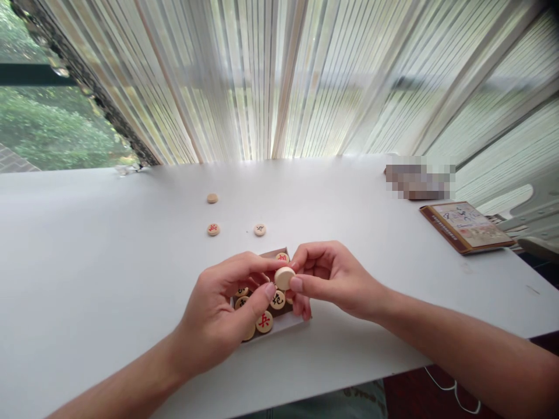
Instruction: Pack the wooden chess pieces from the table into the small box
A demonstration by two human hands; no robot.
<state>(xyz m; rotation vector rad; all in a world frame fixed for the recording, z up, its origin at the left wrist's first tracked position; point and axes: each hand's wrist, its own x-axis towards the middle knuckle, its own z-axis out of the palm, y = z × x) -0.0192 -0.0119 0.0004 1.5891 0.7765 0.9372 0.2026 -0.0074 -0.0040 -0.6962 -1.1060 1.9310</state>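
Observation:
Both my hands meet over a small open box (293, 321) of round wooden chess discs with red and black characters. My right hand (332, 279) pinches one pale wooden disc (284, 277) between thumb and fingers, its face turned away. My left hand (222, 308) is curled beside it, fingertips touching the same disc from the left, thumb over the box. Several discs lie in the box, among them one with a red character (264, 321) and one with a black character (278, 299).
Three loose discs lie on the white table (87, 262) beyond the box: a plain one (212, 198), a red-marked one (213, 228) and a black-marked one (259, 229). A brown box lid (466, 226) rests at the right. Striped curtains hang behind.

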